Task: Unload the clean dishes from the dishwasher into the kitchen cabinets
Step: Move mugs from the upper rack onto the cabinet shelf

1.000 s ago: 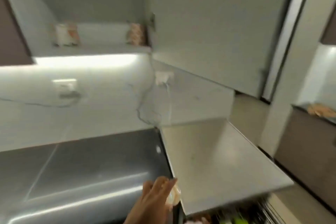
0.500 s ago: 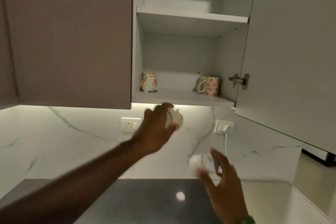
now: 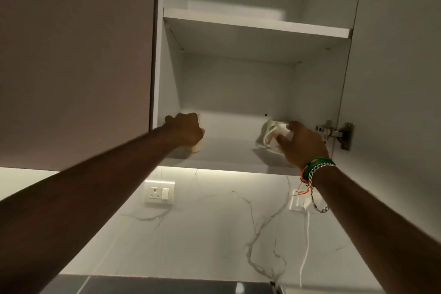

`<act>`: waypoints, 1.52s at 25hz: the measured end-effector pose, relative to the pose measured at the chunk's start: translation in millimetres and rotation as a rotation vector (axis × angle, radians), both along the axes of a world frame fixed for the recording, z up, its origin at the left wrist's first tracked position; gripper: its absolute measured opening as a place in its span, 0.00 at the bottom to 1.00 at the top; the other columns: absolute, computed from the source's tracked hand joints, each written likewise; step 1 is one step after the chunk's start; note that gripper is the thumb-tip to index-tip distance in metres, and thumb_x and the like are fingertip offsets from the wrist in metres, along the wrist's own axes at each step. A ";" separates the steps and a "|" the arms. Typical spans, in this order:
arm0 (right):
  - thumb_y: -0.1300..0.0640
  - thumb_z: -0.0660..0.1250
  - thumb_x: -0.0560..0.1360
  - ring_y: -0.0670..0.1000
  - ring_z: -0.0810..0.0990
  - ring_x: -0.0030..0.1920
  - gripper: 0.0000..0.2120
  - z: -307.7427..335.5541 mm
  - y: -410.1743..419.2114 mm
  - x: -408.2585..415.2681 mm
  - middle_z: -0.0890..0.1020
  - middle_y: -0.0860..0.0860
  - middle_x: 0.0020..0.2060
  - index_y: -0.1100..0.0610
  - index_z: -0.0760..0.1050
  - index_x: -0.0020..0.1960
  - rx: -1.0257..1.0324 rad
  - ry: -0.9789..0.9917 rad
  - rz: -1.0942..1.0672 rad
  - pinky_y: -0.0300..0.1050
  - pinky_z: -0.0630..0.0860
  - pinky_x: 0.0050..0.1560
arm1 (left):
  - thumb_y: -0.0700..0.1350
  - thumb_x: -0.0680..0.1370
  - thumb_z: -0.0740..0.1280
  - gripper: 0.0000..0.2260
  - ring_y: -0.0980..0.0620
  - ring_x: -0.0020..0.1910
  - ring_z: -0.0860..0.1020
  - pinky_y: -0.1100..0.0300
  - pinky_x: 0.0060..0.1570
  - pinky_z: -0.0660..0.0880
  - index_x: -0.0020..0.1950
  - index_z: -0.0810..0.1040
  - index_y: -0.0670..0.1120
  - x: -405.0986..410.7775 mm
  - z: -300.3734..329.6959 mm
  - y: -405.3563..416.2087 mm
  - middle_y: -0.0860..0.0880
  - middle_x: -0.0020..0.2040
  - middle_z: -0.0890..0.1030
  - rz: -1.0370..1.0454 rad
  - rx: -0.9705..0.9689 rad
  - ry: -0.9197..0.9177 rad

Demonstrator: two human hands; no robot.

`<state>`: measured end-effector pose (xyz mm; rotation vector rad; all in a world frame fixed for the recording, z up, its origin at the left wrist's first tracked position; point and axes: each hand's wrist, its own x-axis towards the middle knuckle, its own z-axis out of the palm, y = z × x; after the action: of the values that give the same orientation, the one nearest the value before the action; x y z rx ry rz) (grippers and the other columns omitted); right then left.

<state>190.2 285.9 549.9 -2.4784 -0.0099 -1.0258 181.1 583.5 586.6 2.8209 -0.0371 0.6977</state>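
Though half-hidden, cup (image 3: 274,137) within right grip (image 3: 301,144).

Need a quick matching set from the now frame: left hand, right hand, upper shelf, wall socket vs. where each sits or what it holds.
Things:
1. left hand
2. right hand
3. upper shelf
4. wall socket

Places or states:
A. on the marble backsplash below the cabinet
B. wears bracelets at the wrist, grips a white cup
C. nothing visible on it from below
D. at the lower shelf's left end, curled round a cup

Pairs: 1-D, 2-B, 3-C, 4-A
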 end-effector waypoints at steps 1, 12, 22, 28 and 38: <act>0.39 0.63 0.74 0.64 0.79 0.58 0.24 0.9 -5.5 14.5 0.83 0.59 0.57 0.48 0.74 0.66 -0.009 0.045 -0.024 0.54 0.78 0.58 | 0.54 0.84 0.60 0.21 0.40 0.67 0.73 0.49 0.68 0.65 0.74 0.69 0.46 10.0 -2.6 1.2 0.42 0.71 0.74 0.027 0.026 0.016; 0.52 0.65 0.78 0.64 0.79 0.61 0.19 -13.8 -17.9 59.4 0.79 0.60 0.63 0.50 0.72 0.69 0.043 0.109 -0.049 0.53 0.75 0.61 | 0.52 0.84 0.60 0.20 0.40 0.67 0.67 0.48 0.60 0.70 0.74 0.68 0.44 64.2 -11.5 13.2 0.40 0.70 0.70 0.166 0.483 0.065; 0.53 0.71 0.74 0.64 0.79 0.58 0.20 -20.5 -9.0 40.8 0.73 0.58 0.62 0.49 0.75 0.65 0.062 0.001 -0.185 0.56 0.78 0.57 | 0.48 0.74 0.76 0.25 0.43 0.52 0.83 0.50 0.51 0.82 0.68 0.75 0.41 32.2 -24.2 21.9 0.41 0.59 0.81 0.100 0.441 -0.117; 0.48 0.69 0.76 0.63 0.74 0.66 0.27 -27.0 -6.5 22.7 0.70 0.58 0.70 0.50 0.68 0.73 0.083 -0.062 -0.126 0.60 0.76 0.59 | 0.59 0.83 0.57 0.28 0.34 0.80 0.55 0.39 0.72 0.65 0.82 0.58 0.51 9.6 -52.1 17.7 0.37 0.82 0.49 0.031 0.358 -0.133; 0.43 0.59 0.80 0.56 0.60 0.77 0.25 -222.7 -0.1 -145.8 0.60 0.50 0.79 0.45 0.63 0.76 -0.156 0.014 -0.097 0.59 0.67 0.69 | 0.59 0.80 0.63 0.31 0.39 0.81 0.54 0.40 0.71 0.66 0.81 0.56 0.54 -117.4 -218.8 -57.4 0.45 0.83 0.53 -0.267 -0.055 -0.114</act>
<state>44.4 285.8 327.2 -2.6501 0.0361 -1.0844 63.7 526.1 367.8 2.6511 -0.3996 0.7811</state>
